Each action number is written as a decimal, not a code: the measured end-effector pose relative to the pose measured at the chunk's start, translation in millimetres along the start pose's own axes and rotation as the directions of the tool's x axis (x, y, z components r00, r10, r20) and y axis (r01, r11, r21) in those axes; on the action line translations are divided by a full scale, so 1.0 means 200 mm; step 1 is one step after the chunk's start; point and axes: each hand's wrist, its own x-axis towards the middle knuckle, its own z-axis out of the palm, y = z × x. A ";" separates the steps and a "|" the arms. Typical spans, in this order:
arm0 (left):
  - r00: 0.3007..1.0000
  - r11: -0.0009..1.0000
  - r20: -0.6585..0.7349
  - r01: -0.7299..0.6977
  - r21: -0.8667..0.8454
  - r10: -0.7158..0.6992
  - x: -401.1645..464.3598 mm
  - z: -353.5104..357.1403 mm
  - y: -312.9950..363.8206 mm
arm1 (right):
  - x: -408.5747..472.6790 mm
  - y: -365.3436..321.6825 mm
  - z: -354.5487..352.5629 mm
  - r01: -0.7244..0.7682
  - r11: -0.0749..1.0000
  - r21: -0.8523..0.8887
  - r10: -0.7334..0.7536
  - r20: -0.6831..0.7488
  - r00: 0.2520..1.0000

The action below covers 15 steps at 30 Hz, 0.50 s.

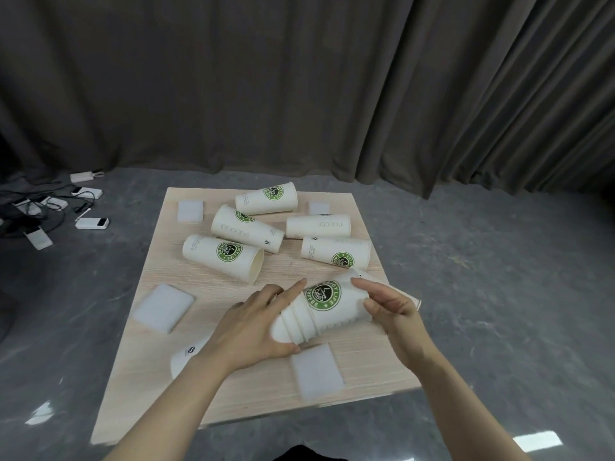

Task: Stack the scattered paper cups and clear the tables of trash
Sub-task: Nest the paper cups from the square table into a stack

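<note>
On a grey floor before a dark curtain (299, 78), white devices and black cables (50, 207) lie well left of a low wooden table (159, 377). Left of the nested stack of paper cups (319, 309), a white pad (163, 307) sits near the table's left edge, and one cup (183, 359) lies partly hidden under the left forearm. The person's left hand (256, 331) curls round the stack's narrow end; the right hand (389, 307) cups its wide end with fingers bent, near the table's right edge. The stack is tilted, its mouth hidden by that hand. Beyond the stack, five loose cups (253, 234) lie on their sides; the one mouth that shows looks empty. Another pad (316, 371) lies just on the near side of the stack. Bare tabletop shows toward the near edge.
</note>
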 end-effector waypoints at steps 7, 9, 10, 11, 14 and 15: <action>1.000 1.000 0.017 -0.011 -0.025 0.011 0.05 0.05 0.08 | -0.02 0.04 0.11 -0.005 0.998 0.055 0.002 0.068 0.998; 1.000 0.999 0.026 0.002 -0.043 -0.001 0.06 0.06 0.10 | -0.04 0.07 0.13 -0.001 0.999 0.047 -0.002 0.073 0.997; 0.999 0.999 0.031 0.006 -0.053 -0.005 0.06 0.06 0.11 | -0.04 0.08 0.14 -0.002 0.999 0.045 -0.002 0.079 0.997; 0.999 0.998 0.037 0.008 -0.059 -0.006 0.07 0.07 0.12 | -0.05 0.09 0.15 -0.002 0.999 0.047 -0.002 0.085 0.996; 0.999 0.998 0.045 0.016 -0.064 -0.013 0.07 0.09 0.13 | -0.06 0.11 0.12 0.016 0.997 0.075 -0.022 0.071 0.997; 0.999 0.998 0.043 0.020 -0.065 -0.018 0.07 0.09 0.12 | -0.06 0.11 0.09 0.027 0.997 0.068 -0.028 0.014 1.000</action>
